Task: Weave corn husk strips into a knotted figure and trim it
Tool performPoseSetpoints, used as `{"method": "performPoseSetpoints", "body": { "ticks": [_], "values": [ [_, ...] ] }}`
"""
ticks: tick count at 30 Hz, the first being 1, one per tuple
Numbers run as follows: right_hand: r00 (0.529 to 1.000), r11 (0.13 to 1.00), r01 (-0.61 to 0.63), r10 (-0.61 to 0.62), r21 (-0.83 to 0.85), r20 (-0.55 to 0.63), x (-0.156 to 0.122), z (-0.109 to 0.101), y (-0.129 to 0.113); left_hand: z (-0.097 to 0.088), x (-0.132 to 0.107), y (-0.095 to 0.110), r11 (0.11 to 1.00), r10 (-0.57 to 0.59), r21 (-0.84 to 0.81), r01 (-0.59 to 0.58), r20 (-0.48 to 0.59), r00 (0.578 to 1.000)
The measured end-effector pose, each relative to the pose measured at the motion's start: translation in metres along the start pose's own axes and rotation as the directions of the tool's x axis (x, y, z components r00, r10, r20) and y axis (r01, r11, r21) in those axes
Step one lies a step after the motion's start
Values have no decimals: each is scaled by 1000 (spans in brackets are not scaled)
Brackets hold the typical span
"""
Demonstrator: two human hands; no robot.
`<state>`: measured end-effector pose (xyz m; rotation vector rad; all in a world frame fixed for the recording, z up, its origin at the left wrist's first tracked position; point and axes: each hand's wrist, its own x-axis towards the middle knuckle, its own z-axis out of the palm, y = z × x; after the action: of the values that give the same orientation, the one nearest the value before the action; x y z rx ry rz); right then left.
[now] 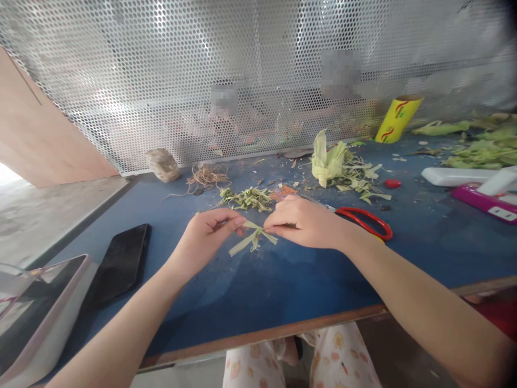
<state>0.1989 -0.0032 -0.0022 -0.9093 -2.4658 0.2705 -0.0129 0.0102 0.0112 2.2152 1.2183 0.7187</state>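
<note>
Left hand [210,233] and right hand [306,221] pinch a husk strip [257,231] running left to right.

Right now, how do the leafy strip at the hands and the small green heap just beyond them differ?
The left hand and right hand pinch the strip; the heap lies on the blue table. The strip shows long, flat ends, the heap short, crumpled pieces. Both are pale green.

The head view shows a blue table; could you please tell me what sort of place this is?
Probably an informal craft workspace, though I cannot tell whose: a blue table carries red-handled scissors and a pile of small green strips, with a perforated metal screen behind.
</note>
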Motion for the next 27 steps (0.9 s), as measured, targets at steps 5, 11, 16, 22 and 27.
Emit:
{"method": "performPoseSetpoints", "body": {
  "ticks": [5,11,16,22,27],
  "values": [
    [986,976,-120,138,181,-90,1,4,-3,4,-1,0,999,45,-30,-46,-22,999],
    [971,909,-165,217,382,-98,6,18,-11,10,-3,-1,994,58,-86,-61,-35,998],
    [969,904,-147,213,401,-124,7,19,-14,7,-2,0,996,44,-68,-49,-81,996],
    [943,865,-263,324,427,-77,6,21,-10,14,-2,3,967,-17,-253,30,55,998],
    [931,910,-217,302,354,-206,5,22,-12,23,-4,1,982,-59,-171,78,113,992]
  ]
}}
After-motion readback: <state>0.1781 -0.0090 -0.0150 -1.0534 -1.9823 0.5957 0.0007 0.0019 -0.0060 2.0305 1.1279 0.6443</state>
